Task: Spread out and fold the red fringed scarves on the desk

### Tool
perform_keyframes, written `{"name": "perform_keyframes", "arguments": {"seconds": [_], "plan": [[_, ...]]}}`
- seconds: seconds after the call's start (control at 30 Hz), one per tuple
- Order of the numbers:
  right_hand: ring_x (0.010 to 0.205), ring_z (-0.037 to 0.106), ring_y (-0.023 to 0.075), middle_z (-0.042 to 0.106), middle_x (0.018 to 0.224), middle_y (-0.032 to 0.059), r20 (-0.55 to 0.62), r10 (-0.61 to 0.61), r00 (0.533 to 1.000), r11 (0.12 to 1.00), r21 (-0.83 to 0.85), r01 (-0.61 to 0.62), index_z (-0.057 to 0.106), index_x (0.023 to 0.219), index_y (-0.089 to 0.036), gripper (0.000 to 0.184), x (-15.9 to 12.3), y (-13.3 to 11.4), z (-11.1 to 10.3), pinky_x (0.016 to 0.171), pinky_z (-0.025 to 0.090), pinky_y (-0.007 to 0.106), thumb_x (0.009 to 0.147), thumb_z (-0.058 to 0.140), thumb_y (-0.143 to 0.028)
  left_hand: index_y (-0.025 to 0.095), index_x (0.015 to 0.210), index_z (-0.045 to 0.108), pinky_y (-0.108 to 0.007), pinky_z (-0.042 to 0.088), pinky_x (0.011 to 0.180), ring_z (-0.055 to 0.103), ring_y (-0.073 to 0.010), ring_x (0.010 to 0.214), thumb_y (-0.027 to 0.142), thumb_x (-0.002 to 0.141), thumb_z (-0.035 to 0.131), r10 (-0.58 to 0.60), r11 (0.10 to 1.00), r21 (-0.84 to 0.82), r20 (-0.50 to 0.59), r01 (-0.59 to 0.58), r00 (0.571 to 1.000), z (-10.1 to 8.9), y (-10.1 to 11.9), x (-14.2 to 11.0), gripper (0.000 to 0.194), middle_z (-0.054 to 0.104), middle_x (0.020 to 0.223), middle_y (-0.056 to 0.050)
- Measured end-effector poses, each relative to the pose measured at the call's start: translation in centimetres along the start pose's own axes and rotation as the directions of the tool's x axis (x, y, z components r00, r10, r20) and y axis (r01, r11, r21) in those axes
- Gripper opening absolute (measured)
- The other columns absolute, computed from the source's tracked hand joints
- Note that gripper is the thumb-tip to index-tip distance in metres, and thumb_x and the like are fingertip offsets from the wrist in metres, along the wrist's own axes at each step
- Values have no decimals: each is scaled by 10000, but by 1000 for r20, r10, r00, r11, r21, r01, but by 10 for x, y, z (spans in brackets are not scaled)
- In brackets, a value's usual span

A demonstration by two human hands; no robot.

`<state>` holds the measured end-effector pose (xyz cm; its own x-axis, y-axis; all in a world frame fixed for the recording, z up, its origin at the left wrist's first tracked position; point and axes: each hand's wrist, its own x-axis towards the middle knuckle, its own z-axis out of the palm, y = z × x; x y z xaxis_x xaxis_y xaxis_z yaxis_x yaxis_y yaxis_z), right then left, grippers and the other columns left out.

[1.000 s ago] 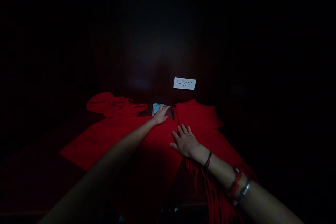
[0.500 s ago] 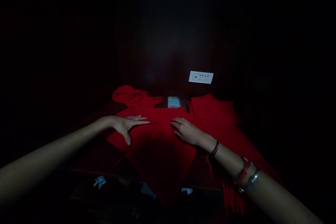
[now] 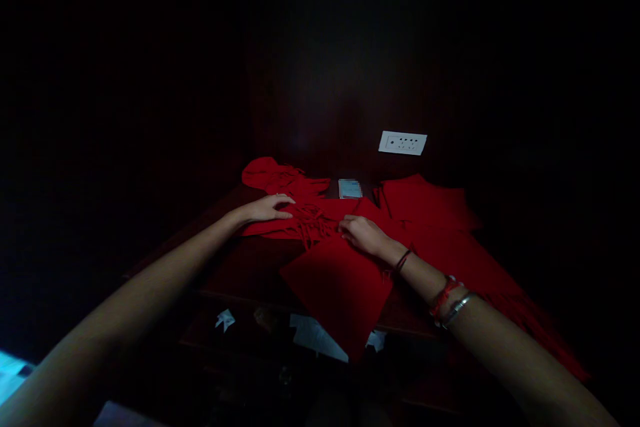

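At the centre of the dim frame a red scarf [image 3: 340, 273] lies spread on a dark table [image 3: 235, 273], one corner hanging over the near edge. The left hand [image 3: 267, 209] rests flat on its fringed fold; the right hand [image 3: 364, 235] presses the cloth just beside it. Behind them lie a small phone [image 3: 349, 188], a crumpled red cloth [image 3: 273, 177] and, at upper right, a white wall socket [image 3: 403, 143].

Red fringed woollen scarves: three [image 3: 345, 280] [image 3: 280, 177] [image 3: 425, 200]. White wall socket plate [image 3: 403, 143]: one. Small pale phone [image 3: 349, 188]: one. Bare hands: two [image 3: 267, 208] [image 3: 363, 235].
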<state>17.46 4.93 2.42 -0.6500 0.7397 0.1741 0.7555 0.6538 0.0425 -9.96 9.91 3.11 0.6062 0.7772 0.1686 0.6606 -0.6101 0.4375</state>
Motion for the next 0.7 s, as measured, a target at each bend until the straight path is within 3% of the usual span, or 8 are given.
{"name": "perform_keyframes", "arguments": {"seconds": [0.1, 0.17, 0.3, 0.47, 0.63, 0.7], "plan": [[873, 521, 141, 559, 939, 83, -17, 28, 999, 1000, 5, -28, 559, 948, -151, 223, -10, -2, 3, 755, 366, 226, 811, 383, -148, 199, 1154, 455, -301, 283, 910, 409, -207, 1088, 381, 580, 646, -7, 999, 33, 114, 4, 993, 6, 2, 0, 632, 457, 1209, -75], [889, 520, 146, 567, 939, 83, -4, 61, 998, 998, 0, -61, 549, 981, -158, 243, -13, -3, 6, 774, 363, 240, 826, 362, -164, 207, 1144, 468, -296, 295, 898, 441, -198, 1058, 361, 602, 632, -10, 1000, 24, 111, 7, 994, 7, 2, 2, 587, 494, 1174, -63], [925, 498, 149, 562, 973, 86, -44, 11, 999, 1000, -26, -12, 547, 956, -163, 258, -15, -5, 13, 808, 352, 261, 848, 314, -185, 181, 1025, 559, -288, 314, 874, 491, -189, 990, 318, 648, 588, -31, 999, -22, -42, 30, 999, 1, 0, 5, 403, 565, 1071, -52], [839, 495, 141, 549, 892, 74, -199, -62, 978, 994, 74, 78, 506, 927, -153, 241, -19, 3, 9, 776, 374, 268, 858, 284, -215, 142, 1004, 558, -312, 317, 879, 481, -195, 986, 283, 626, 590, -107, 989, -124, -252, 78, 962, -16, 9, 12, 405, 555, 1061, -57], [830, 492, 139, 544, 893, 66, -177, -146, 973, 962, 203, 181, 498, 918, -152, 176, -20, 13, -1, 763, 382, 253, 827, 378, -242, 118, 985, 543, -305, 364, 825, 519, -173, 896, 254, 627, 593, -47, 953, -300, -302, -48, 952, -21, 33, 29, 386, 585, 962, -46], [832, 487, 146, 540, 862, 61, -212, -115, 970, 967, 200, 159, 520, 869, -163, 178, -22, 13, -4, 767, 378, 261, 831, 366, -245, 115, 942, 554, -296, 377, 804, 526, -166, 863, 234, 629, 591, -15, 941, -327, -310, -91, 951, -16, 45, 36, 337, 592, 916, -39]]}}
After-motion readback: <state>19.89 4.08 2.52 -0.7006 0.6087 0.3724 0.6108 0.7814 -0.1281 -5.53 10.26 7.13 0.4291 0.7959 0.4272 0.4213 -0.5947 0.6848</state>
